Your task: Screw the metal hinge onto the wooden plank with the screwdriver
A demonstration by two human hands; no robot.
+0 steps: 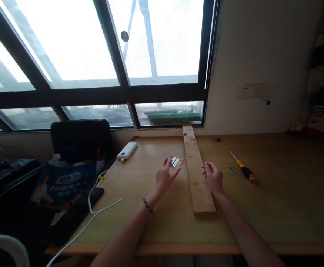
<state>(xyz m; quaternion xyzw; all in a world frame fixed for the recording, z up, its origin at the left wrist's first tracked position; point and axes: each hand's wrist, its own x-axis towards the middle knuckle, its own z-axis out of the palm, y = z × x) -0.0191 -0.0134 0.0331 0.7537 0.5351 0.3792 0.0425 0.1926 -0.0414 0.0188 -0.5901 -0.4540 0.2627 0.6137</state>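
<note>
Left hand [164, 175]: thumb and fingers grasping the metal hinge [174, 161] with a small brownish piece [181, 162], can't tell what that is. They grip near the edge, which I'd read as leaving the hole face visible. Hinge is over the desk [156, 222], left of the plank [197, 178]. Right hand [214, 178]: fingers curled together at the plank's right edge; I can't tell if they pinch anything or touch wood. Plank reaches the desk's back edge, stops short of the front; can't tell if the far end lies flat. Screws [233, 169] bunched to its right, screwdriver [245, 170] just beside, handle toward the front-right corner, probably for right-hand reach. White device [127, 150] near the back-left corner, probably parked there for clearance, cable [95, 213] over the left edge.
</note>
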